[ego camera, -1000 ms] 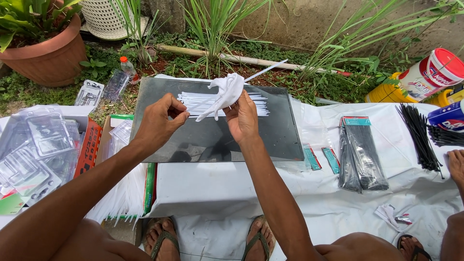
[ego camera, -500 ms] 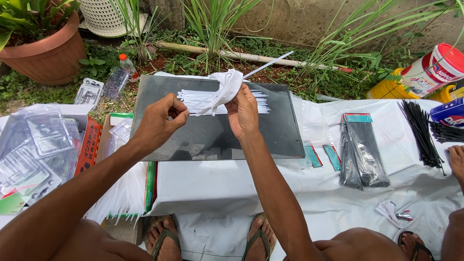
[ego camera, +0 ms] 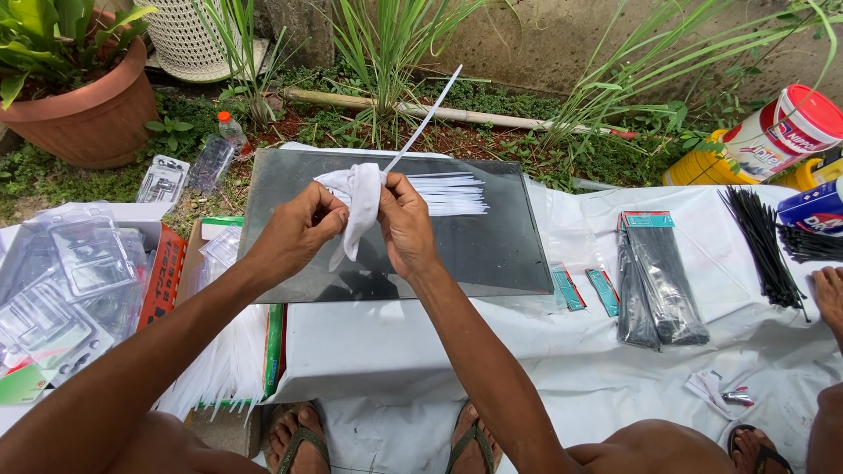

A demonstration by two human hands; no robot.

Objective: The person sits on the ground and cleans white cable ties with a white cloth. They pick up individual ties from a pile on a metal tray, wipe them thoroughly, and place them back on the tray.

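Note:
Both of my hands meet above a dark grey board (ego camera: 492, 254) that lies on a white sheet. My left hand (ego camera: 299, 230) pinches a bundle of white cable ties (ego camera: 360, 206), whose ends bend down between my hands. My right hand (ego camera: 406, 224) grips the same bundle from the right, and one single white tie (ego camera: 426, 118) sticks up and away from it. More white cable ties (ego camera: 448, 193) lie fanned out on the board just behind my right hand.
Black cable ties in clear bags (ego camera: 659, 281) lie on the white sheet (ego camera: 527, 360) to the right, loose black ones (ego camera: 760, 246) farther right. Clear plastic blister packs (ego camera: 61, 281) sit left. A terracotta pot (ego camera: 83, 105), grass and paint tubs (ego camera: 781, 127) line the back. Another person's foot (ego camera: 828, 294) shows right.
My hands have drawn closer together on the bundle, and its ends now hang down. The single tie points more steeply upward than before.

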